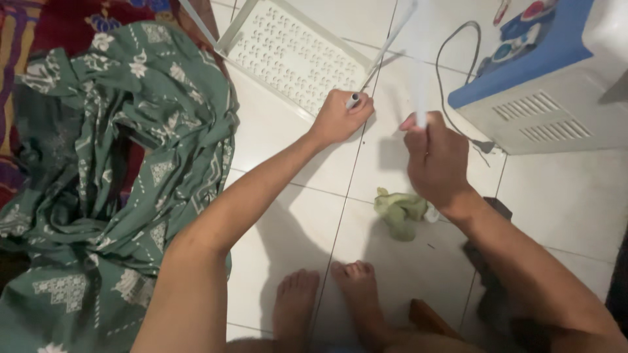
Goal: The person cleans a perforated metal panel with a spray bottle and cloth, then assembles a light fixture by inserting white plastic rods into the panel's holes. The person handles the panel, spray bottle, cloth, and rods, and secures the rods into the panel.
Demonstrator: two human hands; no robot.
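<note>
Above the tiled floor, the left hand pinches a thin white rod while the right hand is closed around a pale tube, near a green rag.

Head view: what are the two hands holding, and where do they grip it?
The left hand grips the lower end of a thin white rod. The right hand grips a blurred white tube near its bottom.
</note>
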